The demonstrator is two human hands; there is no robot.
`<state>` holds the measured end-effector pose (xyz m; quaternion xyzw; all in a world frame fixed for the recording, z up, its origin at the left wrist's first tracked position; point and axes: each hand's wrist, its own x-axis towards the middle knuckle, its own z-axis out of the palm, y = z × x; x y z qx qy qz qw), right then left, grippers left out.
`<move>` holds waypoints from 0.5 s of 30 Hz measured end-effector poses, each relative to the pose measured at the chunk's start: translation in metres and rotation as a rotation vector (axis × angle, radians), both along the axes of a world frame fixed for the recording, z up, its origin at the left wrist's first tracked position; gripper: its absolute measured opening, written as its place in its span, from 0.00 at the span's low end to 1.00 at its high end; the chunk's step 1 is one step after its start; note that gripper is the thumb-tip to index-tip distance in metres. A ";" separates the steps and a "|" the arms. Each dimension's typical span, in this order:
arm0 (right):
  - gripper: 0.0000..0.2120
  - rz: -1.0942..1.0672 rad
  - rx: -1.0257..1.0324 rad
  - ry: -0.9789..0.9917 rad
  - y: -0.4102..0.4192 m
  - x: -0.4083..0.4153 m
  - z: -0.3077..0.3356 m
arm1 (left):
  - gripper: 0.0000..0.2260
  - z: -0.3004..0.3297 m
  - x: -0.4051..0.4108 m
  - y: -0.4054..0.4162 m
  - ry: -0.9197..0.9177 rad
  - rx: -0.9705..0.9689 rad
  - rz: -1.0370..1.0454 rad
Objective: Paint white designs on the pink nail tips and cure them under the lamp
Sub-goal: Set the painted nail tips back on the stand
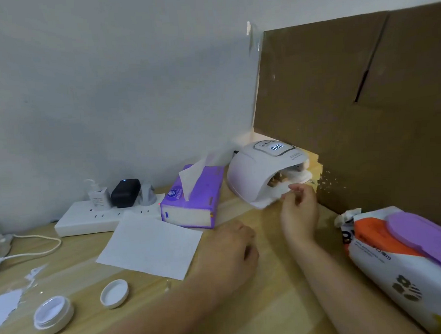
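Right now the right hand (pixel 298 208) sits at the mouth of the lamp (pixel 265 169), fingers curled and seemingly pinching the white sheet (pixel 264 202) that sticks out of the opening. The nail tips themselves cannot be made out; something small and brownish shows inside. The left hand (pixel 229 253) rests loosely curled on the table (pixel 272 291), nearer the person, holding nothing visible. Just left of the lamp stands a tissue box (pixel 193 199); a wipes pack (pixel 408 264) lies right.

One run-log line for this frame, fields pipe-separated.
phase: curing | right hand: at mouth of white domed nail lamp, display lit | left hand: resting on wooden table | open white gel jar: lid off
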<state>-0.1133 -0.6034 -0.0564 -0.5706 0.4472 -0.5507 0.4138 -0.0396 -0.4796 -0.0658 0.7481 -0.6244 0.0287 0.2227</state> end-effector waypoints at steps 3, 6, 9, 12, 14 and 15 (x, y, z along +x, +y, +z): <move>0.10 0.034 -0.108 -0.043 0.015 -0.005 -0.001 | 0.12 0.025 0.008 -0.021 0.177 -0.006 0.049; 0.11 0.131 -0.207 0.004 0.019 -0.006 -0.001 | 0.14 0.051 0.015 -0.055 0.264 -0.139 0.031; 0.13 0.200 -0.236 0.105 0.019 -0.002 -0.003 | 0.17 0.072 0.021 -0.093 0.280 -0.210 0.053; 0.12 0.257 -0.252 0.187 0.017 0.000 -0.006 | 0.18 0.083 0.028 -0.128 0.222 -0.066 0.154; 0.13 0.273 -0.231 0.208 0.014 0.000 -0.008 | 0.18 0.084 0.031 -0.142 0.203 0.041 0.214; 0.13 0.276 -0.218 0.207 0.013 0.001 -0.008 | 0.19 0.084 0.032 -0.147 0.192 0.083 0.231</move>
